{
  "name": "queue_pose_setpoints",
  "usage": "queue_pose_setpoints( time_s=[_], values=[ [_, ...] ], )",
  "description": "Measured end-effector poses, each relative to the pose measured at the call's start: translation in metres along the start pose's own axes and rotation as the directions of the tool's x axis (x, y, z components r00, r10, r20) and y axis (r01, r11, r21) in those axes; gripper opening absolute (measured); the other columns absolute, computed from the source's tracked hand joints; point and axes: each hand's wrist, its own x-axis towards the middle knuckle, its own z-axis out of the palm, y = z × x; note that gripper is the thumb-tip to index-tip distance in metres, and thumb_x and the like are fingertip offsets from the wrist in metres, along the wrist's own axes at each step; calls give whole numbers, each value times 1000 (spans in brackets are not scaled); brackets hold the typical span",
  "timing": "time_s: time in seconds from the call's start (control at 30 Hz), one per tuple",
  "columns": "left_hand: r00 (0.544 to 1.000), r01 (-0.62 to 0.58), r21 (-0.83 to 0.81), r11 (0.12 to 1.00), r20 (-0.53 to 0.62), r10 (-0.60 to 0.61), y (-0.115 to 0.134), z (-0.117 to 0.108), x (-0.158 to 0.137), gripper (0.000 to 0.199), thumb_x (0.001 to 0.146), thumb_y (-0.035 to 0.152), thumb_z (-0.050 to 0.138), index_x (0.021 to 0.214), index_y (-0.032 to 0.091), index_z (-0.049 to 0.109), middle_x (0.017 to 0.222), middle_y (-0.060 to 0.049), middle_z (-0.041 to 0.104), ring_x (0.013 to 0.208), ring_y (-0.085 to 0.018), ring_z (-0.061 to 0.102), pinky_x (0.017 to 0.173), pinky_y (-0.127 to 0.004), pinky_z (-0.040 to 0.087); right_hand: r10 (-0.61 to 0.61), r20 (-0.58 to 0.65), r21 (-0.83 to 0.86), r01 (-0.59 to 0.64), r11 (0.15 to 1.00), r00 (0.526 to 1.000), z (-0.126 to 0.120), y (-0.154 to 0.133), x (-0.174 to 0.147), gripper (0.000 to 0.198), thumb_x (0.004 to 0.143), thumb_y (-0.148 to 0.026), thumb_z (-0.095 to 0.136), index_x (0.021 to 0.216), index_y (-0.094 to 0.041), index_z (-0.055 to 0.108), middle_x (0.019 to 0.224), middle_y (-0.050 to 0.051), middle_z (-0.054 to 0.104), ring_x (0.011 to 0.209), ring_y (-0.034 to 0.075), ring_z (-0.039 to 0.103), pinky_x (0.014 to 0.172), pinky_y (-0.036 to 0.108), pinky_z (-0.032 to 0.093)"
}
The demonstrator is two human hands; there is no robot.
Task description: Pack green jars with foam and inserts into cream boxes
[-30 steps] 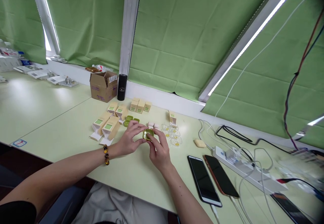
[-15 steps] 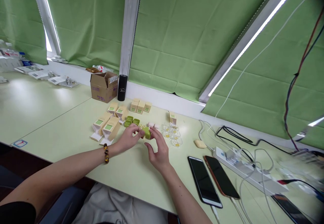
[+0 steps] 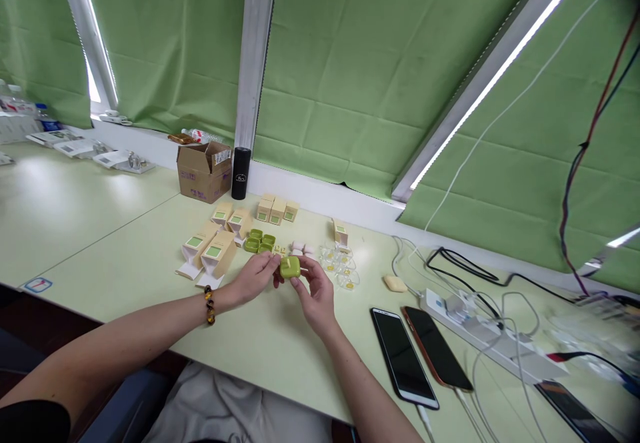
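A small rounded olive-green case [image 3: 290, 267] is held up over the table between my two hands, a pale yellowish strip showing on its upper face. My right hand [image 3: 319, 294] grips it from the right, thumb at the near edge and fingers behind. The closed fingers of my left hand [image 3: 254, 277] meet its left edge, partly hidden. Just beyond are several green square trays [image 3: 260, 240], small yellow pieces [image 3: 280, 250] and whitish-pink lumps [image 3: 302, 248]. Clear plastic pieces with yellow centres [image 3: 340, 266] lie right of them.
Open beige cartons [image 3: 219, 254] lie left; closed ones [image 3: 271, 209] stand behind. A cardboard box [image 3: 204, 173] and black cylinder [image 3: 241, 173] stand by the wall. On the right are two phones [image 3: 404, 357] [image 3: 437, 349], a cabled power strip [image 3: 493, 336] and a cream-coloured block [image 3: 395, 284].
The green case has turned so its broad face with the pale strip shows. My left fingers have lowered slightly, and my right thumb has come up against the case.
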Motion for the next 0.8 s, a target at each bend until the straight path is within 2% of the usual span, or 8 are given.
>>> queue_pose_setpoints(
  time_s=[0.13, 0.17, 0.3, 0.43, 0.57, 0.67, 0.73, 0.8],
  values=[
    [980, -116, 158, 981, -141, 139, 0, -4, -1, 20, 100, 36, 57, 99, 19, 67, 105, -10, 62, 107, -26, 59, 98, -43, 52, 73, -34, 161, -67, 985, 997, -3, 4, 3, 39, 91, -40, 78, 126, -26, 68, 126, 11, 72, 115, 27, 70, 99, 43, 58],
    [971, -154, 186, 970, -153, 183, 0, -5, -2, 20, 96, 31, 61, 112, 20, 65, 114, -11, 60, 116, -28, 56, 103, -45, 51, 82, -39, 180, -74, 981, 996, -4, 4, 4, 40, 91, -42, 78, 126, -26, 69, 126, 11, 72, 115, 27, 70, 98, 43, 59],
    [944, -303, 272, 913, -46, 327, 2, -4, -5, 60, 90, 18, 67, 147, 25, 48, 139, -14, 54, 136, -33, 41, 115, -55, 44, 108, -36, 191, -100, 977, 993, -4, 3, 4, 41, 90, -45, 78, 125, -26, 72, 125, 11, 74, 114, 28, 71, 95, 42, 59],
    [924, -377, 305, 874, 61, 377, 2, -1, -7, 49, 96, 16, 62, 144, 28, 57, 141, -12, 58, 137, -32, 40, 118, -57, 40, 102, -14, 129, -99, 987, 995, -3, 4, 2, 39, 92, -45, 76, 125, -26, 71, 124, 10, 75, 110, 27, 71, 93, 42, 59],
    [947, -296, 238, 925, -52, 317, -3, 0, -2, 40, 95, 29, 72, 134, 27, 64, 131, -11, 64, 133, -30, 46, 115, -53, 44, 78, -81, 56, -74, 996, 994, -6, 4, 4, 34, 99, -46, 65, 125, -25, 69, 117, 10, 77, 110, 27, 72, 92, 42, 58],
    [964, -156, 154, 976, -193, 185, -8, -1, 3, 43, 90, 38, 78, 130, 25, 66, 126, -11, 64, 126, -30, 53, 109, -49, 49, 27, -192, -163, -59, 985, 981, -13, 5, 7, 28, 99, -40, 62, 120, -23, 70, 110, 10, 77, 102, 26, 71, 86, 40, 56],
    [961, -81, 105, 991, -254, 105, -12, -2, 6, 45, 90, 42, 76, 131, 24, 67, 126, -12, 63, 118, -28, 59, 105, -46, 53, -64, -213, -391, -25, 920, 975, -17, 8, 8, 23, 95, -33, 63, 114, -23, 71, 106, 9, 76, 100, 26, 67, 85, 42, 55],
    [958, -41, 58, 997, -283, 56, -15, -3, 8, 47, 92, 45, 73, 134, 23, 66, 128, -12, 63, 111, -25, 61, 101, -43, 54, -145, -141, -591, 34, 806, 979, -19, 14, 8, 23, 93, -24, 60, 113, -23, 72, 108, 9, 74, 105, 28, 63, 89, 45, 53]
  ],
)
